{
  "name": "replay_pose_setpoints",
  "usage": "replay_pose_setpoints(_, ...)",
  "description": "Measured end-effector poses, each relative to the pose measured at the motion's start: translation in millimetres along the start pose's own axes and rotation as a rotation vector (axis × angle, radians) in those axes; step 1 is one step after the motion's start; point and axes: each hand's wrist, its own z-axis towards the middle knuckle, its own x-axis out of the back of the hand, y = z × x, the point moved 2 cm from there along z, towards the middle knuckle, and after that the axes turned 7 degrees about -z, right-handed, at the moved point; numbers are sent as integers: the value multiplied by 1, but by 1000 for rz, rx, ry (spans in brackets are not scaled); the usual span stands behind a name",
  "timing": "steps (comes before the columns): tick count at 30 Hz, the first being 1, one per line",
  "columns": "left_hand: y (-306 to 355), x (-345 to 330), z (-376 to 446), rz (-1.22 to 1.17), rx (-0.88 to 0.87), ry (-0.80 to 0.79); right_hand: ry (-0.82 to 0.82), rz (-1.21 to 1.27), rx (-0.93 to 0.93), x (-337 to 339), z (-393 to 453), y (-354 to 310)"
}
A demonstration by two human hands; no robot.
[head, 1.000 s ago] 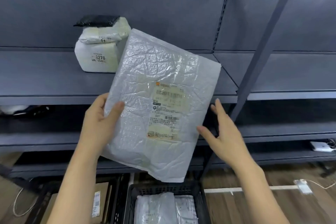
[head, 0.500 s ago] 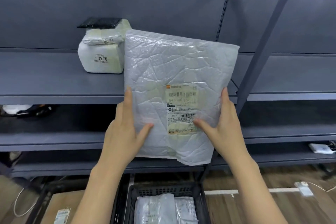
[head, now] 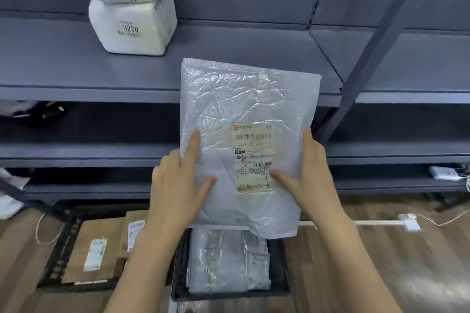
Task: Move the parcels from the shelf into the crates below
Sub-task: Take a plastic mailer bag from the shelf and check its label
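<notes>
Both hands (head: 178,185) hold mailer (head: 244,99), label (head: 253,157) reads G07

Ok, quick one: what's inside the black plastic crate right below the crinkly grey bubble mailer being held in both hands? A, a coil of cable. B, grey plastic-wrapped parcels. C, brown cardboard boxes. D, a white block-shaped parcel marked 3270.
B: the black plastic crate under the crinkly grey bubble mailer holds grey plastic-wrapped parcels; the brown cardboard boxes lie in the other crate to the left.
</notes>
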Motion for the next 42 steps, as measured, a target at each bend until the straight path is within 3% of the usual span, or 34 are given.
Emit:
replay_pose_setpoints(5,-34,-84,-60,92,174,-251,-299,-95,-203,-70,-45,45)
replay_pose_setpoints(9,-71,-153,-114,221,347,-592,-620,-175,-378,-135,-85,86)
replay_pose_setpoints(14,-118,-232,-176,194,512,-945,-919,-269,-508,-216,-138,143)
replay_pose_setpoints(20,-157,-296,-224,173,529,-1097,-1116,-303,-637,-284,-182,198)
replay_pose_setpoints(30,-237,-411,-224,135,516,-1022,-1096,-294,-570,-409,-162,269)
replay_pose_setpoints(36,-257,-502,-186,166,415,-934,-964,-257,-570,-463,-124,335)
replay_pose_setpoints(42,-256,-617,-168,259,255,-979,-836,-294,-667,-505,-116,415)
